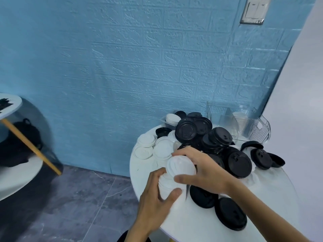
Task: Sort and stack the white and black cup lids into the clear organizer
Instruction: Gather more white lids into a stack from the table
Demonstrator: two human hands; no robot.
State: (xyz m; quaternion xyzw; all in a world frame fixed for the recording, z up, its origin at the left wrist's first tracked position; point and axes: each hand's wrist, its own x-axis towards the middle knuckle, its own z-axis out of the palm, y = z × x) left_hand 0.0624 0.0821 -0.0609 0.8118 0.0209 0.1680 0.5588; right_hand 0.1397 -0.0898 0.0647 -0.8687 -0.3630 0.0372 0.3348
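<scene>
Gathering a stack of white lids (pixel 176 179) between both hands: my left hand (pixel 155 205) curls its fingers under the stack, my right hand (pixel 201 170) cups the top lid. Keeping rims aligned and pressure even should stop the thin, ribbed plastic discs from sliding apart. Loose black lids (pixel 215 147), glossy and domed, crowd the round white tabletop (pixel 188 224); the clear organizer (pixel 244 123) stands beyond them, ridged and transparent.

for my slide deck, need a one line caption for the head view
Both hands grip a stack of white lids beside loose black lids, clear organizer behind.
</scene>
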